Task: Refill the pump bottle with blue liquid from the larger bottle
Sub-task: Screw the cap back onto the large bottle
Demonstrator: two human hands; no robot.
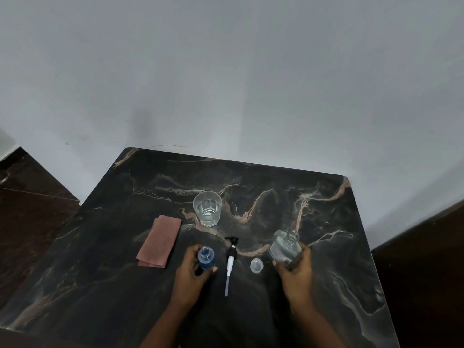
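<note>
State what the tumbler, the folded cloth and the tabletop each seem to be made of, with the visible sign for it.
Tumbler: probably clear glass, glossy; see-through, faceted wall, thick base.
Folded cloth: pinkish fabric or paper, matt; fine ribbed texture, soft fold.
Tabletop: dark marble or a marble-look surface, polished; pale branching veins and dull sheen. The picture cannot settle stone or laminate.

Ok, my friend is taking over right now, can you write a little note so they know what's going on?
Left hand grips the small bottle with blue liquid, open, upright on the table.
Right hand grips the clear square bottle, open and looking empty.
The pump lies flat between them; a small clear cap sits beside it.
Done: both bottles opened.
Left: pour the blue liquid, then screw the pump and cap back on.
</note>
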